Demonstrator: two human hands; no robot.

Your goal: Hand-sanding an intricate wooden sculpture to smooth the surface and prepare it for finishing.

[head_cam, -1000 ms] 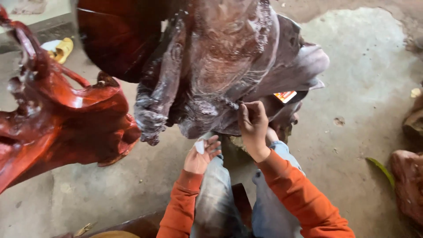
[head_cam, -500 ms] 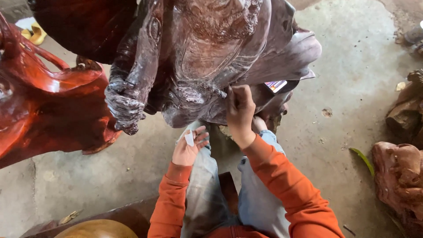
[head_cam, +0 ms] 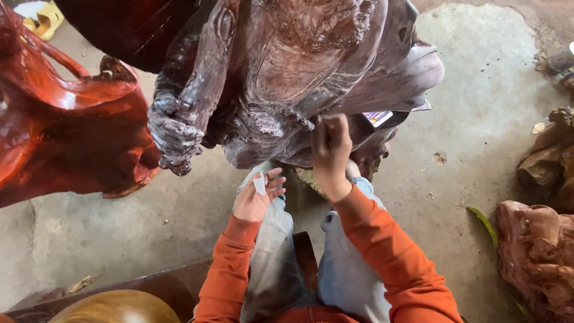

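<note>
Large carving [head_cam: 287, 78] ahead, second carving [head_cam: 66, 131] left, third [head_cam: 535, 257] right, on floor [head_cam: 478, 90]
</note>
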